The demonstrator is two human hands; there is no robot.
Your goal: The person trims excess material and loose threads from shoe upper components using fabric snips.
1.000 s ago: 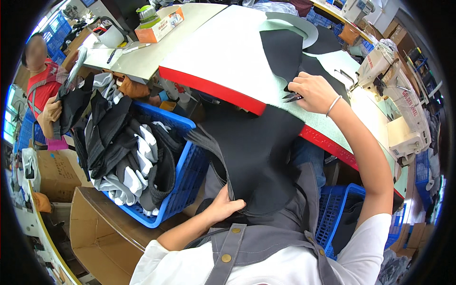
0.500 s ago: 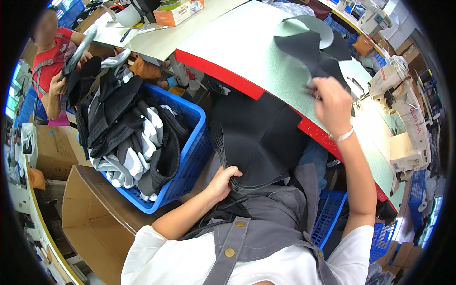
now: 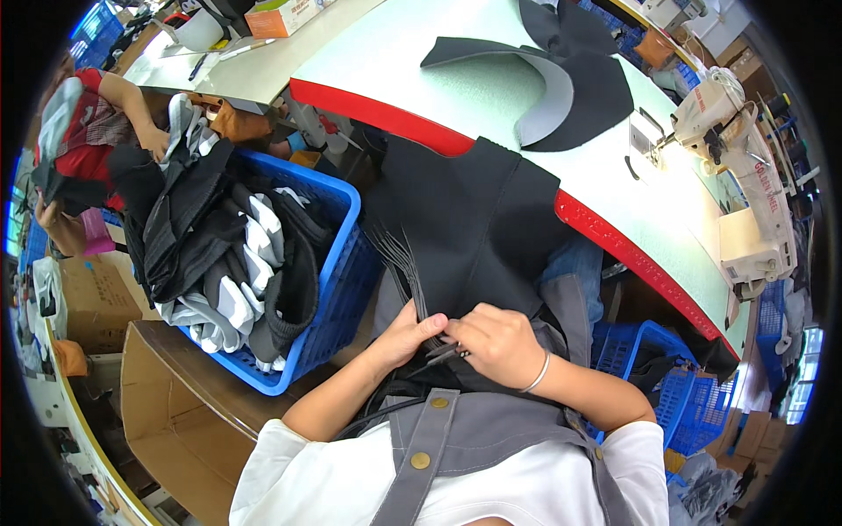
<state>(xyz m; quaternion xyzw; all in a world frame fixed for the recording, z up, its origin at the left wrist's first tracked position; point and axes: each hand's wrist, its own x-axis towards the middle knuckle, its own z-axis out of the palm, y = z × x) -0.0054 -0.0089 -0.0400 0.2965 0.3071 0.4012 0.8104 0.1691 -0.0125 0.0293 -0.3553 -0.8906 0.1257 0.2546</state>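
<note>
A stack of black fabric pieces [image 3: 474,210] lies over my lap, its upper end against the red table edge. My left hand [image 3: 405,337] is closed on the layered edge of the stack, thumb on top. Right beside it, my right hand [image 3: 502,344] has its fingers bent and pinched at the near corner of the same black fabric pieces. How many layers it grips is hidden. Beyond, loose black pieces [image 3: 588,105] lie on the pale green tabletop [image 3: 386,79], one curled over to show its grey underside.
A white sewing machine [image 3: 750,228] stands at the table's right. To my left, a blue basket [image 3: 346,232] is heaped with black, grey and white knitted items, beside an open cardboard box [image 3: 167,403]. Blue crates [image 3: 627,346] are at lower right. A co-worker in red [image 3: 92,131] handles fabric at far left.
My right hand has come down from the fabric on the table to the stack beside my left hand. The piece it was at now lies curled on the tabletop. The view has shifted slightly.
</note>
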